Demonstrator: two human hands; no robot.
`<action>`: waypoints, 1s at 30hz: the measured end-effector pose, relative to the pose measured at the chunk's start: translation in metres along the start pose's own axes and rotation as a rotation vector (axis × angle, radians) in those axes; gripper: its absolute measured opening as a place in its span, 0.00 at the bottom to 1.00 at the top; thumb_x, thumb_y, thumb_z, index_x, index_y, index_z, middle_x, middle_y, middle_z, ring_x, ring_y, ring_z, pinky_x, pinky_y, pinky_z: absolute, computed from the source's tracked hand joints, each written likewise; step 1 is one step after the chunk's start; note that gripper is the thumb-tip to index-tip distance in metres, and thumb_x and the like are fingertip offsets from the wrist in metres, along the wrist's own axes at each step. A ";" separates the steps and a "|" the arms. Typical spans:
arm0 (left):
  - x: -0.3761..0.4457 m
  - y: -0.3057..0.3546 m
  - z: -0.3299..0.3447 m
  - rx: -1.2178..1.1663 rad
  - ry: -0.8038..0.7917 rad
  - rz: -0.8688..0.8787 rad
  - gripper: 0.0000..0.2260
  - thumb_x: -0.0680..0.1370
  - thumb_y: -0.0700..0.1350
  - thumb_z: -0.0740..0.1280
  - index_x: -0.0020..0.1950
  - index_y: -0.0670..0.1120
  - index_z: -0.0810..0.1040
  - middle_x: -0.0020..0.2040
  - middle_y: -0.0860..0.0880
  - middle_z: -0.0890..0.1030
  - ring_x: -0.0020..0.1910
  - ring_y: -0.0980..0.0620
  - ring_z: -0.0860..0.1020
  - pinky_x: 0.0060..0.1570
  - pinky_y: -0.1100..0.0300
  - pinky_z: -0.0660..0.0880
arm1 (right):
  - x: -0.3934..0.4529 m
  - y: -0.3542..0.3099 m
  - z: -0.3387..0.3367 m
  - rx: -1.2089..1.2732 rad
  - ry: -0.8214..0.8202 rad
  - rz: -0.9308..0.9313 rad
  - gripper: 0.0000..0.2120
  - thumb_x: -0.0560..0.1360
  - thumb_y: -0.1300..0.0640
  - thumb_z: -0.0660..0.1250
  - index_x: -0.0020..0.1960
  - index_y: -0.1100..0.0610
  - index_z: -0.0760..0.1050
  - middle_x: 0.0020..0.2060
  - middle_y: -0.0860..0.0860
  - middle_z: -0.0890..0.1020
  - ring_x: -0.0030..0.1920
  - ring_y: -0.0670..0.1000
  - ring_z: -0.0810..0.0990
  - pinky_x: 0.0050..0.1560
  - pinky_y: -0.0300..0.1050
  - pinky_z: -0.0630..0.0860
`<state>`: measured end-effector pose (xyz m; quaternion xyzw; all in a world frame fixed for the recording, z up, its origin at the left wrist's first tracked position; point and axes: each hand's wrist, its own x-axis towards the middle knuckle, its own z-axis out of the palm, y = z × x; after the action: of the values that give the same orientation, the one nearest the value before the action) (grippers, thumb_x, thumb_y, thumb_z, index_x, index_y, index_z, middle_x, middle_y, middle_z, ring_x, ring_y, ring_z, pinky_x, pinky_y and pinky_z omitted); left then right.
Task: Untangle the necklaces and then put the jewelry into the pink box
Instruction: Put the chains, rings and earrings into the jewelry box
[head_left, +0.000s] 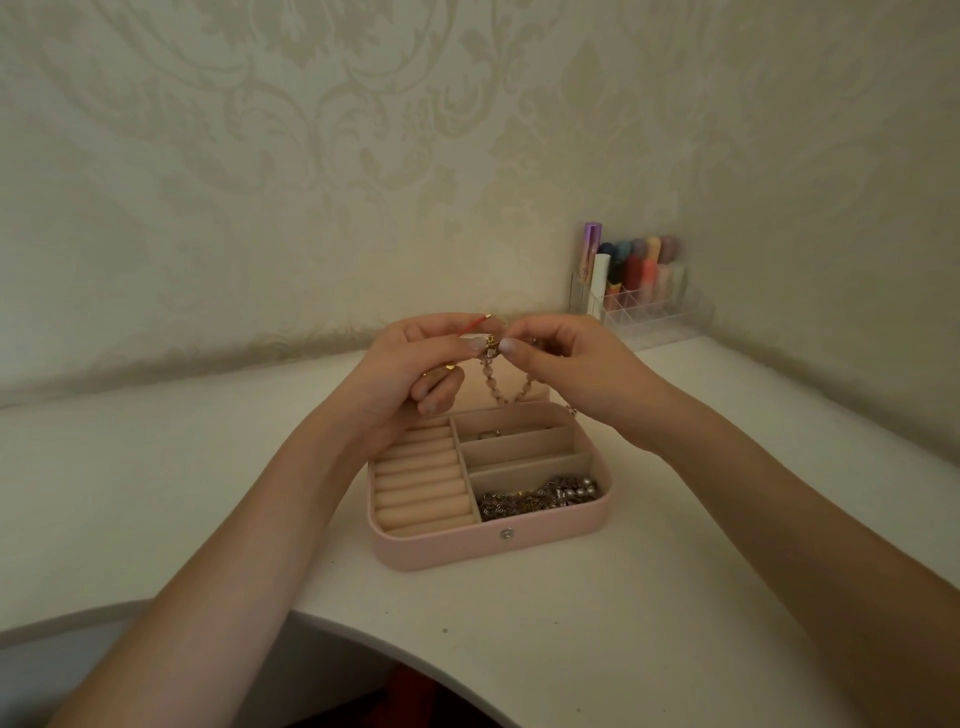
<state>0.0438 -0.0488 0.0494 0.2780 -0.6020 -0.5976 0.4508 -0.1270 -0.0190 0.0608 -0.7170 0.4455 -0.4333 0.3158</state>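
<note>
Both hands are raised above the far edge of the open pink box (488, 540), which sits on the white bench (649, 597). The left hand (410, 364) has its grip pinched on a thin red cord (474, 324) with a gold tip that pokes up just above its fingertips, and a small gold piece (448, 367) shows beneath its curled fingers. The right hand (566, 364) has its grip pinched on the top of a pink beaded strand (506, 387), right beside a gold clasp (490, 341) that lies between the two grips. The strand hangs in a loop just below and between both grips, over the back of the box.

Below the grips, the box's compartment nearest the person holds a heap of silver chain and pearls (540, 496). A small item sits in the compartment directly under the hanging loop; what it is cannot be told. Cushioned ring rolls (421, 483) fill the part of the box under the left grip.

Beyond the right grip, against the wall, stands a clear organizer (654, 306) with coloured tubes.
</note>
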 end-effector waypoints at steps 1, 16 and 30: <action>0.000 0.000 0.000 0.003 -0.004 0.002 0.09 0.70 0.40 0.66 0.47 0.44 0.82 0.16 0.53 0.59 0.14 0.58 0.58 0.19 0.70 0.55 | 0.000 0.000 0.000 -0.004 0.013 -0.015 0.06 0.78 0.59 0.65 0.44 0.53 0.80 0.38 0.56 0.75 0.37 0.45 0.69 0.39 0.35 0.66; -0.002 0.004 0.000 0.018 0.016 0.064 0.14 0.72 0.31 0.65 0.45 0.48 0.84 0.16 0.53 0.60 0.13 0.58 0.59 0.19 0.69 0.58 | 0.002 0.004 0.006 0.329 0.012 0.133 0.05 0.77 0.59 0.65 0.52 0.54 0.77 0.41 0.47 0.78 0.46 0.47 0.75 0.49 0.42 0.69; -0.002 0.005 -0.004 -0.044 -0.036 0.013 0.13 0.69 0.36 0.64 0.46 0.47 0.84 0.16 0.53 0.61 0.14 0.58 0.59 0.19 0.70 0.58 | -0.001 -0.001 0.011 0.184 -0.100 0.069 0.07 0.80 0.57 0.60 0.50 0.54 0.77 0.45 0.48 0.80 0.49 0.45 0.76 0.49 0.38 0.73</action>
<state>0.0490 -0.0484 0.0529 0.2534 -0.5984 -0.6127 0.4498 -0.1169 -0.0170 0.0561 -0.6898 0.4118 -0.4252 0.4168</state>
